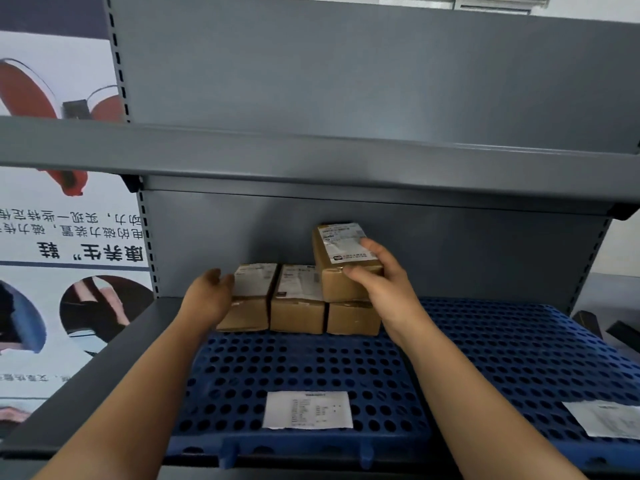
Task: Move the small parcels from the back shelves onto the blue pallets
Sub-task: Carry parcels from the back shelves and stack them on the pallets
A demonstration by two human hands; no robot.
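Three small cardboard parcels stand in a row at the back of the left blue pallet [294, 368]: the left parcel [249, 299], the middle parcel [298, 303] and the right parcel [353, 318]. A fourth parcel [337, 258] with a white label sits on top of the right one, and my right hand [377, 275] grips it from the right with the thumb on its front. My left hand [209, 296] rests with relaxed fingers against the left side of the left parcel.
A second blue pallet [519, 351] lies to the right on the same grey shelf. White paper slips lie on the left pallet's front [308, 409] and the right pallet's front [606, 419]. An upper grey shelf [311, 157] overhangs. A poster wall [69, 254] stands left.
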